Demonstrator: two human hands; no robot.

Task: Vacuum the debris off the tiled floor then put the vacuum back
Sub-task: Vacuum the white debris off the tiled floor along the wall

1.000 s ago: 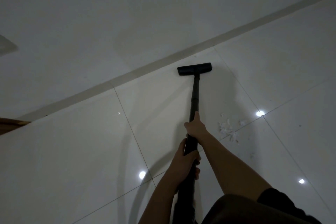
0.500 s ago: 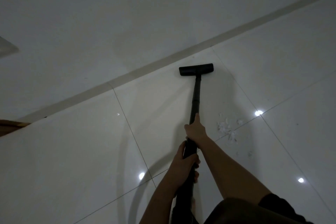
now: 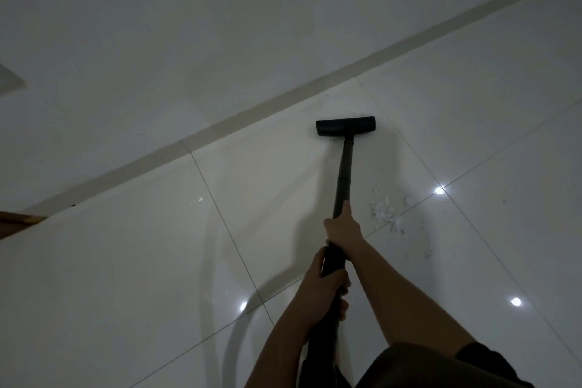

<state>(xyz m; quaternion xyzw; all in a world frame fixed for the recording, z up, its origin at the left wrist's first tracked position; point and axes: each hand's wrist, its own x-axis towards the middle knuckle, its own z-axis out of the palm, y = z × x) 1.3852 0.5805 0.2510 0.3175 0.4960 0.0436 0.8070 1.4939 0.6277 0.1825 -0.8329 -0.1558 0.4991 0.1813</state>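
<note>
Vacuum [image 3: 345, 173]: I see its black wand running from both hands toward 12 o'clock, ending in the flat head [image 3: 345, 126], which sits on the floor [image 3: 157, 261] just short of the grey skirting [image 3: 283, 98]. A faint white scrap [image 3: 357, 112] lies right at the head's far edge.

My right hand [image 3: 343, 230] is the forward one. It grips the wand with the index finger laid straight along it, pointing to 12 o'clock. My left hand [image 3: 327, 280] sits at about 7 o'clock from the right, close behind it, fingers curled round the thicker part of the wand. The two hands nearly touch. The wand's lower end drops out of view between my forearms.

The debris [image 3: 389, 214], a loose scatter of white bits, lies at about 2 o'clock from my right hand, near it and off to the side of the wand. From the head it sits at roughly 5 o'clock, well apart. A few stray bits trail off toward 5 o'clock from the main patch.

Bright light spots [image 3: 439, 190] glint on the glossy tiles.
</note>
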